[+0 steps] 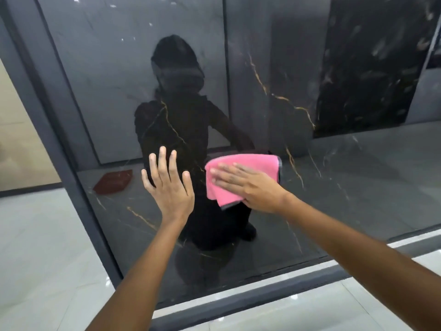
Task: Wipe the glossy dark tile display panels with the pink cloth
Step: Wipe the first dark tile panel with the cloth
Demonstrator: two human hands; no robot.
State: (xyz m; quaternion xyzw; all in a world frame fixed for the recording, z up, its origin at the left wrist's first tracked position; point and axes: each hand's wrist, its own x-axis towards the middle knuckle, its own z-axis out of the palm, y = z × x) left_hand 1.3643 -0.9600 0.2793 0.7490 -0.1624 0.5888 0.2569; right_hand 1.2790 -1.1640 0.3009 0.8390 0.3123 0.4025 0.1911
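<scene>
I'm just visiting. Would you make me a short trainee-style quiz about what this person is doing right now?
1. True or false: the pink cloth lies under the right hand.
2. What is the left hand doing? A) gripping a bottle B) spread open against the dark tile panel C) holding the cloth
3. Fill in: the veins running across the panel look ____ in colour.

Key: 1 true; 2 B; 3 gold.
</scene>
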